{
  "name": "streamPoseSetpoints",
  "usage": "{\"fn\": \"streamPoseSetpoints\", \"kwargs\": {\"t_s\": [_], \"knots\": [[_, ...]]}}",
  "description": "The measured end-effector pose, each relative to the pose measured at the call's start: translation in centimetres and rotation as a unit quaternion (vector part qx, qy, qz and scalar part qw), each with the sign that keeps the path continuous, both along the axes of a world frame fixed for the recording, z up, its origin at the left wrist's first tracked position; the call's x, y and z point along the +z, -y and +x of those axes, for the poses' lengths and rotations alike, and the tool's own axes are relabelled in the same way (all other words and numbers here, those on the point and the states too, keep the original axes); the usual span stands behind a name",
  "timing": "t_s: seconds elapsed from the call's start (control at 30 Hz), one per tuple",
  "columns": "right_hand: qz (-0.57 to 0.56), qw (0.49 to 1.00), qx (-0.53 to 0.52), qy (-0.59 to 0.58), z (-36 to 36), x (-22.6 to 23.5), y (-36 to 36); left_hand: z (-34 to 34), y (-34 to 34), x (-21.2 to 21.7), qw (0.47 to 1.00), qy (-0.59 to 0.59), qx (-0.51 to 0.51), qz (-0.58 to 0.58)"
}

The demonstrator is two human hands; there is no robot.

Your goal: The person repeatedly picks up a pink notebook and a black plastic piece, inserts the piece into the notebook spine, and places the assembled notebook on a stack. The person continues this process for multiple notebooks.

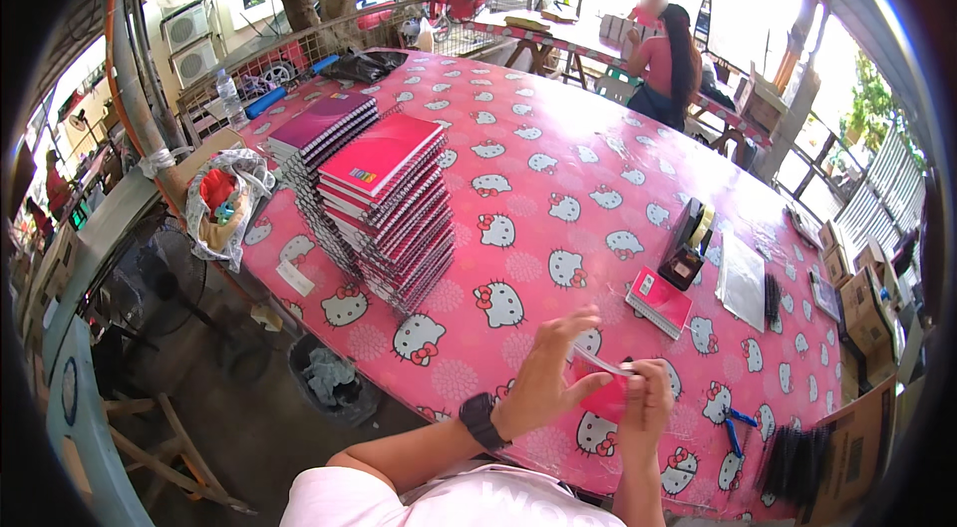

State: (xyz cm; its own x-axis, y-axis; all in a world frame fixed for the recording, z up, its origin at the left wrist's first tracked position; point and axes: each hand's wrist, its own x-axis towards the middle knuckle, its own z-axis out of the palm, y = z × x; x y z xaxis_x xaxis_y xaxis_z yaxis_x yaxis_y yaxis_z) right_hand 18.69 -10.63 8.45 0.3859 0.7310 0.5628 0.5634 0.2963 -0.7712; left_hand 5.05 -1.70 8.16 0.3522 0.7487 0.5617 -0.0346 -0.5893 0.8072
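Observation:
In front of me, both hands have hold of a small pink-covered notebook [602, 395], tilted up with its pale page edge on top and blurred a little. My left hand [546, 367] has it in the crook of the thumb, the thumb lying on the cover and the fingers stretched out beyond the edge. At its right side, my right hand [646, 402] pinches it with curled fingers. Whether a coil is fitted to it I cannot tell. A small stack of pink spiral notebooks [660, 304] lies just beyond, beside a black tape dispenser [688, 246].
Tall stacks of pink [384, 156] and purple spiral notebooks [321, 123] stand at left on the pink patterned table [498, 303]. At right are blue-handled pliers [736, 432], black binding coils [793, 462], clear sheets [743, 280] and cardboard boxes [865, 303]. Another person [663, 73] sits at the far side.

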Motion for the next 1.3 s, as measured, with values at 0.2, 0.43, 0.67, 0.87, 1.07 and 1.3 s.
{"fn": "streamPoseSetpoints", "kwargs": {"t_s": [0.2,0.43,0.67,0.87,1.07,1.3], "knots": [[0.063,0.945,0.150,-0.285,-0.1,0.9,-1.0,-1.6,0.9,-3.1,0.947,0.206,-0.160,-0.188],[-0.178,0.977,0.001,0.114,3.6,-0.8,1.2,-14.8,-12.2,16.2,0.875,-0.047,0.417,0.241],[-0.198,0.980,-0.017,0.016,4.2,-3.1,2.9,-16.0,-16.8,15.7,0.692,-0.358,0.477,0.407],[-0.166,0.985,-0.034,-0.011,5.0,-4.1,3.4,-14.5,-13.9,16.0,0.821,-0.446,0.285,0.212],[-0.108,0.991,-0.081,0.011,6.5,-6.4,4.5,-12.1,-14.6,16.1,0.733,-0.462,0.332,0.372],[-0.095,0.982,-0.157,-0.038,7.7,-7.3,6.1,8.1,-11.4,2.1,0.878,-0.281,-0.101,0.374]]}}
